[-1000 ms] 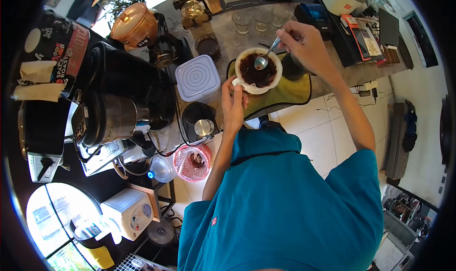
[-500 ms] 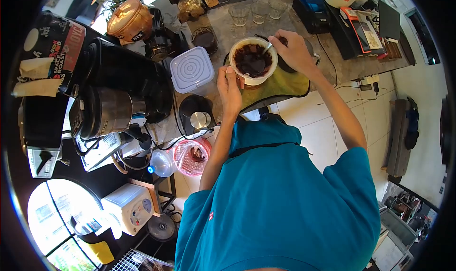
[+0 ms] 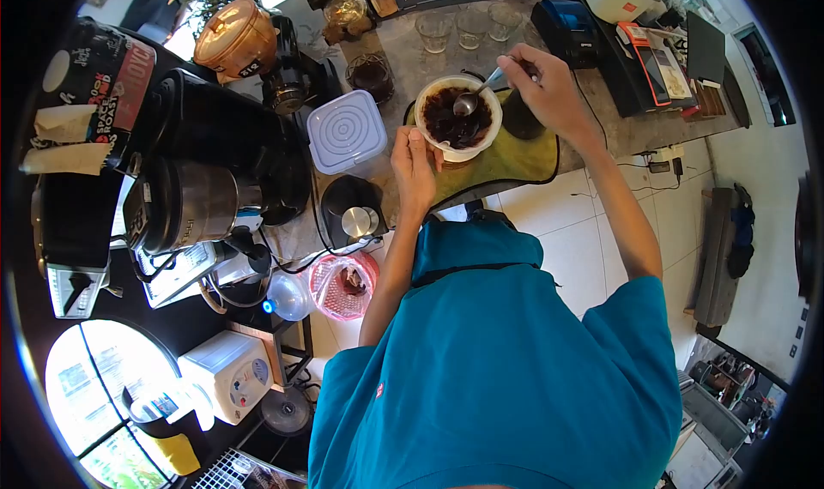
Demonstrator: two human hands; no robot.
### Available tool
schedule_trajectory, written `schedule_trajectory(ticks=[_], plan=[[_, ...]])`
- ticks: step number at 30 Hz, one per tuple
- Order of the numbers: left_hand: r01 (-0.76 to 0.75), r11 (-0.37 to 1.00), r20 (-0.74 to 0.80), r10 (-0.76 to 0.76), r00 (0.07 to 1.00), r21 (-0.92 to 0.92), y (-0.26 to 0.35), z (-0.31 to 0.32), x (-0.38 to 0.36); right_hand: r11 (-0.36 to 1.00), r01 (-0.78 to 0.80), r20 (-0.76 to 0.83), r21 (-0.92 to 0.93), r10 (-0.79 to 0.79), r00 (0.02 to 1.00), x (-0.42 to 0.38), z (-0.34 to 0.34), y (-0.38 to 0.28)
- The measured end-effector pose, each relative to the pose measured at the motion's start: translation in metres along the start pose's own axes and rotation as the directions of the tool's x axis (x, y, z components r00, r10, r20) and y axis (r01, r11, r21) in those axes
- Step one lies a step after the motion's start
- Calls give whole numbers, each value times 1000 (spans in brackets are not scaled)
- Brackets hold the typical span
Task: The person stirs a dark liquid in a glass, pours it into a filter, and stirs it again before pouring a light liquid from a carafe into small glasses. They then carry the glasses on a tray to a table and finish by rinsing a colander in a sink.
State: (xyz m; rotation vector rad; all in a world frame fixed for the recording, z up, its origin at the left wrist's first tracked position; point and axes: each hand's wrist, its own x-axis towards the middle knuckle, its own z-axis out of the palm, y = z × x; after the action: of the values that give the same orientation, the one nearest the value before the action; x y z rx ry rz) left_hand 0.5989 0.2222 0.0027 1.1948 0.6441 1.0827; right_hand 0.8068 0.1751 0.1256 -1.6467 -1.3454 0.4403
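Observation:
A round white tub stands on the counter, filled with a dark brown, glossy, lumpy substance. My left hand grips the tub's near left side, thumb up by the rim. My right hand is closed around the handle of a metal spoon. The spoon's bowl shows above the dark contents, inside the rim. Under the tub lies a yellow-green cloth with a dark border. To the left rests a translucent square lid with ring ridges.
Three clear glasses are lined up behind the tub. A glass holding dark liquid stands behind the lid. Coffee machines crowd the left, and a blue-black printer sits at back right. A pink bin is below the counter's edge.
My right hand has risen, lifting the spoon so that its bowl, sunk in the dark substance before, now shows. My left hand stays on the tub.

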Motion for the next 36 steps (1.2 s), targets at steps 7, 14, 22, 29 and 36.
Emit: schedule_trajectory(ticks=[7,14,22,29,36], plan=[[-24,999,16,24,1000,34,0,-2,0,888,370,167,-272,-335,927,1,12,-16],[-45,997,17,44,999,55,-7,-3,1,925,205,139,-321,-168,976,-5,21,12],[-78,994,22,76,997,82,-8,-3,1,934,-283,85,217,271,959,-8,17,47],[-73,997,40,73,997,7,-5,-2,2,985,-101,17,143,100,995,-12,-3,2],[-83,995,42,81,996,51,-7,-3,2,941,208,146,-265,-174,974,-23,-7,-64]])
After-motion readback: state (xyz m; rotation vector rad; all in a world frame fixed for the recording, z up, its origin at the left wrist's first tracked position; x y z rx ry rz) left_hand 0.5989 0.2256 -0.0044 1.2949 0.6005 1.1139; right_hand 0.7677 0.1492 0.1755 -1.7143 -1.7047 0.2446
